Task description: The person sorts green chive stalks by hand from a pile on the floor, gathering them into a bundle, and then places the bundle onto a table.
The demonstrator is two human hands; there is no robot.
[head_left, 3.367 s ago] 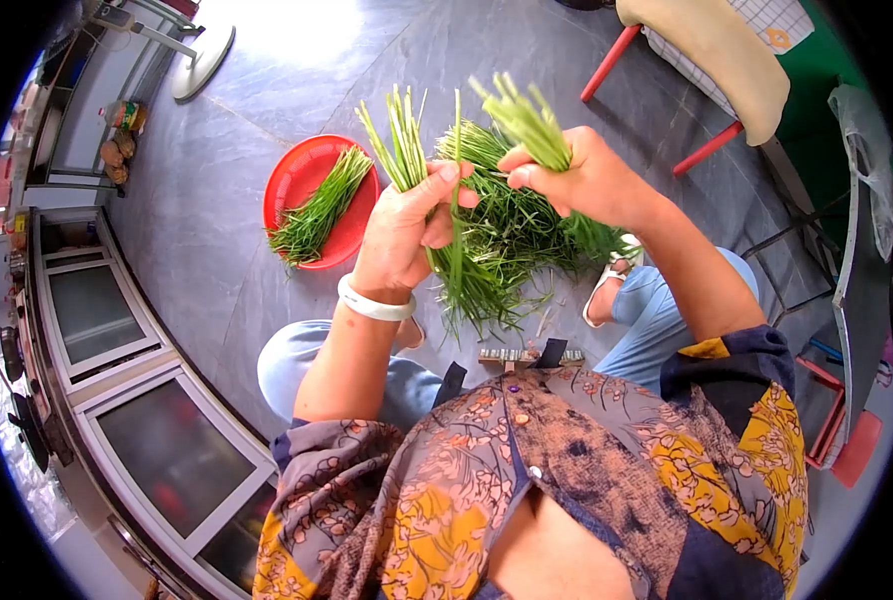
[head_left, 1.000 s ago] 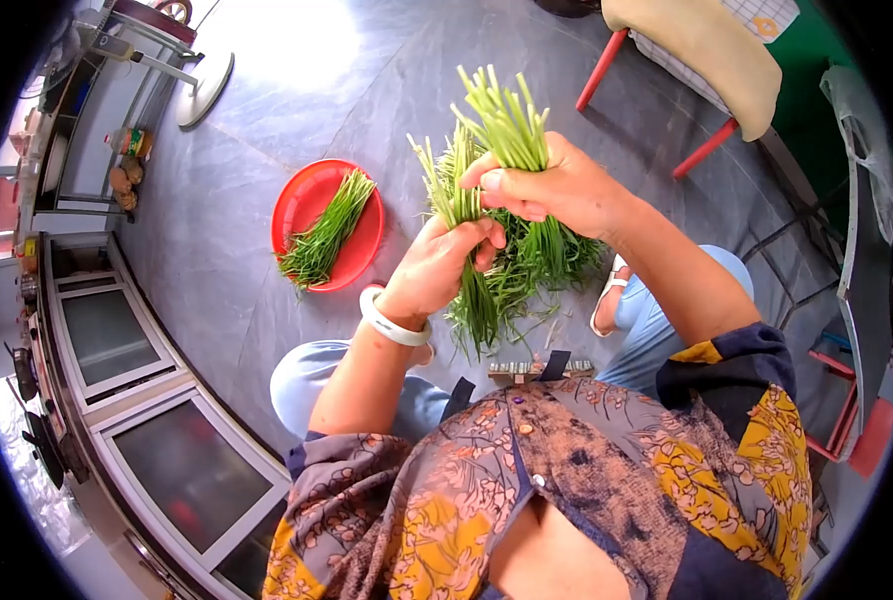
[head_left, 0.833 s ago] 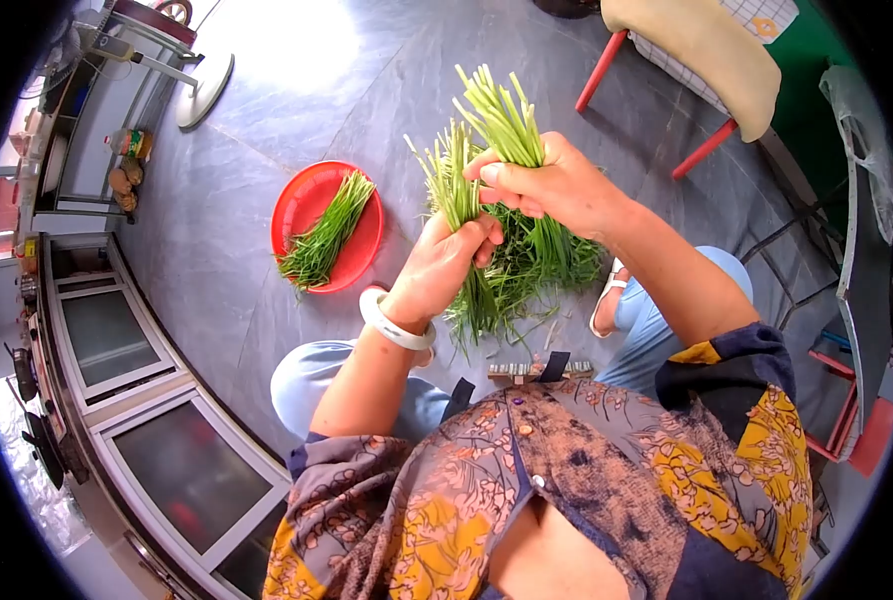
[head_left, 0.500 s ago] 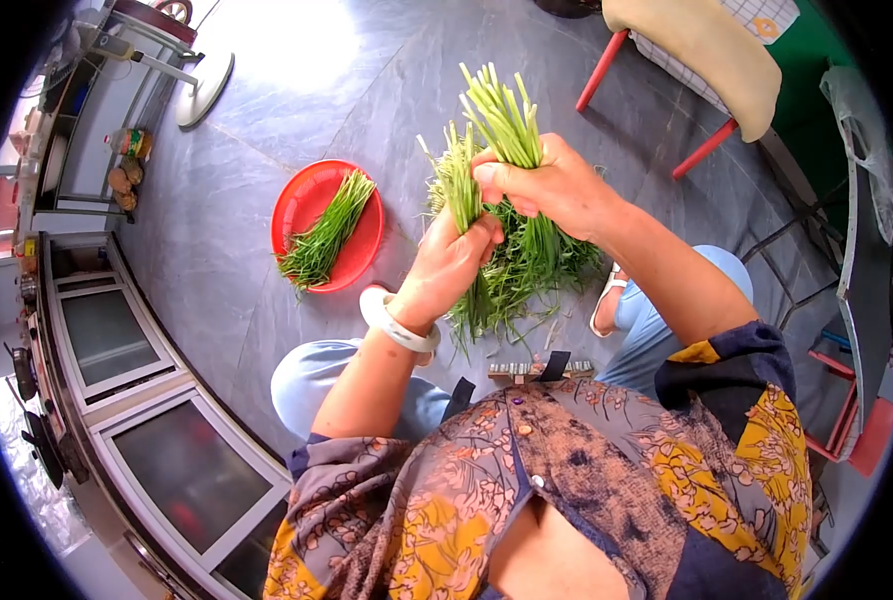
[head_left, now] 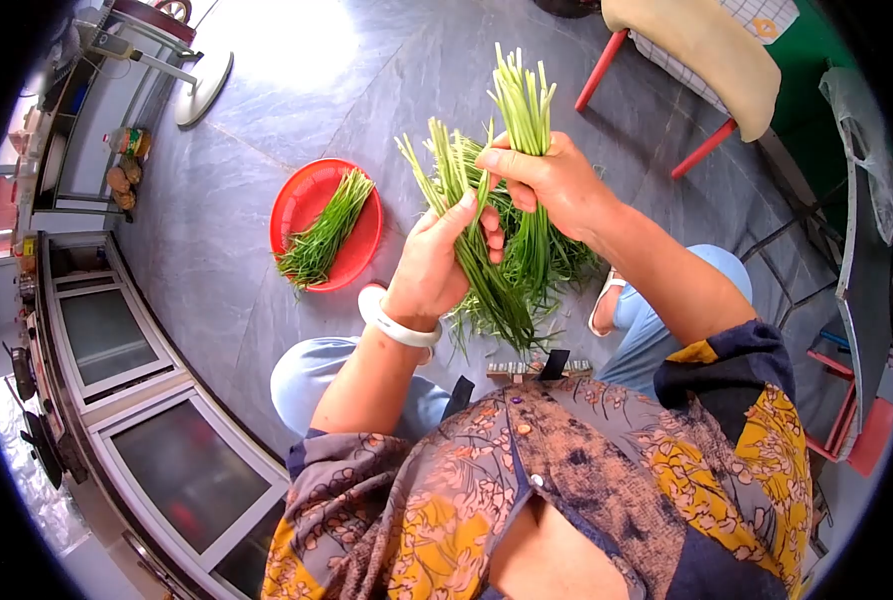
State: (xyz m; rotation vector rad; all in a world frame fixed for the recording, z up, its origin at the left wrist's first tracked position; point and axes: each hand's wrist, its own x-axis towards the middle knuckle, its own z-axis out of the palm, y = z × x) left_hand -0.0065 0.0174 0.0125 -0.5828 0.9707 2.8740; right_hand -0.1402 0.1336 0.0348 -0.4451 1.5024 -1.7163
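Observation:
My left hand (head_left: 441,250), with a pale bangle (head_left: 398,322) at its wrist, is closed round a bunch of garlic chives (head_left: 481,280). The pale stem ends fan out above the thumb and the green leaves hang down to the right. Close beside it, my right hand (head_left: 551,180) grips a second bunch of chives (head_left: 524,100), stems pointing up. Its thumb and forefinger reach toward a stem at the left bunch. Below both hands a loose heap of chives (head_left: 571,262) lies on the floor, partly hidden.
A red plastic basin (head_left: 294,205) on the grey tiled floor (head_left: 406,60) holds a neat bundle of chives (head_left: 328,232). Cabinets (head_left: 181,450) run along the left. A fan base (head_left: 204,90) stands at the upper left, a red-legged chair (head_left: 701,60) at the upper right.
The left bunch has tilted and spread, its stems leaning left. My right hand has shifted slightly, and its bunch stands more upright and farther from the left one at the top.

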